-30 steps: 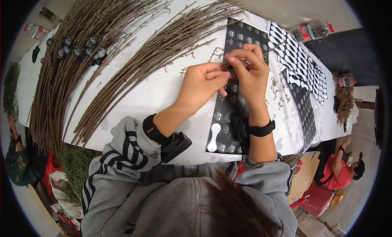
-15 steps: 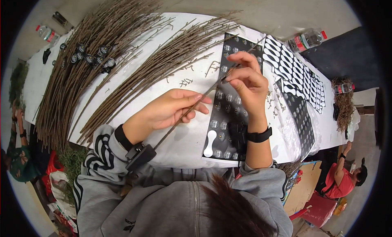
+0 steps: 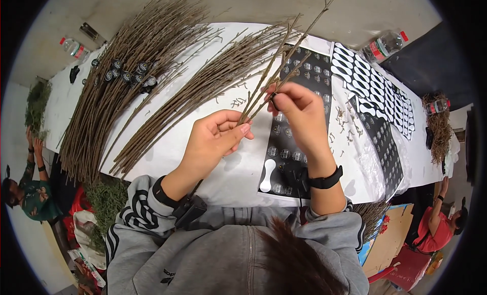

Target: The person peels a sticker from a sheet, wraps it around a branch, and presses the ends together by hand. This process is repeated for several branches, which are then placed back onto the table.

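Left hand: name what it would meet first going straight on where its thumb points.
Past the twigs it holds, the left hand would probably meet the right hand first; depth is unclear, so it might pass below, over the black sheet.

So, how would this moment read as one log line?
left hand: holds twigs | right hand: pinches black tag at twigs | table: tagged bundle, other bundle, black sheet

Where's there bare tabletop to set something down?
Two patches of white table look bare: between the left hand and black label sheet, and between that hand and the smaller stick bundle. The right side is crowded: white label strips, plastic film, twig scraps.
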Demonstrator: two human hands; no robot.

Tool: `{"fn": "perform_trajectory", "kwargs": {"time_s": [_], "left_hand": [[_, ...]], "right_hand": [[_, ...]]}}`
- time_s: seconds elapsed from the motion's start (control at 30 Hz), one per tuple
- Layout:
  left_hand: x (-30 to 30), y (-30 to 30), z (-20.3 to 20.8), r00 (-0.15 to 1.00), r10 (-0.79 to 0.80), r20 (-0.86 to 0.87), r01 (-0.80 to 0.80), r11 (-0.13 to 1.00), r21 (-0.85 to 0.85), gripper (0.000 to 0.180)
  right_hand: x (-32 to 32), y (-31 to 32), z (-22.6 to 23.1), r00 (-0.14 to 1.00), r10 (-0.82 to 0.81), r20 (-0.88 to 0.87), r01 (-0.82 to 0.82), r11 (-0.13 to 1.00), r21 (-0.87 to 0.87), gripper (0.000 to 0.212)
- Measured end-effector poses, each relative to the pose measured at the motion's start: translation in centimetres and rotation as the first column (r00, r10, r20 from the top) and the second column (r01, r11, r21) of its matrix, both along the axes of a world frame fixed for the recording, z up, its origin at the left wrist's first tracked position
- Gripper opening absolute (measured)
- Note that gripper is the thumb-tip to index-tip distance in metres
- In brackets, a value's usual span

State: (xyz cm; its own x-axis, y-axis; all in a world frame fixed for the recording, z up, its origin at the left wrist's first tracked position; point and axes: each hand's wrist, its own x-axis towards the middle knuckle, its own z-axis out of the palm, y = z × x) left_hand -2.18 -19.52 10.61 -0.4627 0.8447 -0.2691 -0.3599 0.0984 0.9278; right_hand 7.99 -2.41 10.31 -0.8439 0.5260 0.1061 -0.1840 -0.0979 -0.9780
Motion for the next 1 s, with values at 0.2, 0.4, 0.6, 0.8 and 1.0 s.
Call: {"fn": "perform_trajectory", "kwargs": {"time_s": [0.2, 0.4, 0.6, 0.8, 1.0], "left_hand": [[1.2, -0.1, -0.3, 0.987, 0.122, -0.109, -0.115, 0.991, 0.065, 0.019], [0.9, -1.5, -0.4, 0.976, 0.119, -0.183, -0.109, 0.992, 0.067, 0.022], [-0.6, -4.0, 0.1, 0.956, -0.014, -0.293, 0.000, 0.999, -0.051, 0.027], [-1.6, -6.8, -0.3, 0.895, 0.140, -0.424, -0.127, 0.990, 0.059, 0.020], [-8.7, -12.2, 3.6, 0.409, 0.170, -0.897, -0.393, 0.919, -0.005, 0.017]], "right_hand": [[0.1, -1.2, 0.5, 0.996, -0.042, 0.084, 0.041, 0.999, 0.012, 0.014], [-0.2, -1.8, -0.3, 0.995, -0.026, 0.094, 0.016, 0.994, 0.111, 0.014], [0.1, -2.0, -0.8, 0.997, -0.042, 0.068, 0.039, 0.998, 0.051, 0.018], [-0.2, -3.4, -1.0, 0.978, 0.114, 0.177, -0.129, 0.989, 0.076, 0.018], [-1.0, -4.2, -0.1, 0.980, 0.134, 0.147, -0.152, 0.981, 0.122, 0.020]]}}
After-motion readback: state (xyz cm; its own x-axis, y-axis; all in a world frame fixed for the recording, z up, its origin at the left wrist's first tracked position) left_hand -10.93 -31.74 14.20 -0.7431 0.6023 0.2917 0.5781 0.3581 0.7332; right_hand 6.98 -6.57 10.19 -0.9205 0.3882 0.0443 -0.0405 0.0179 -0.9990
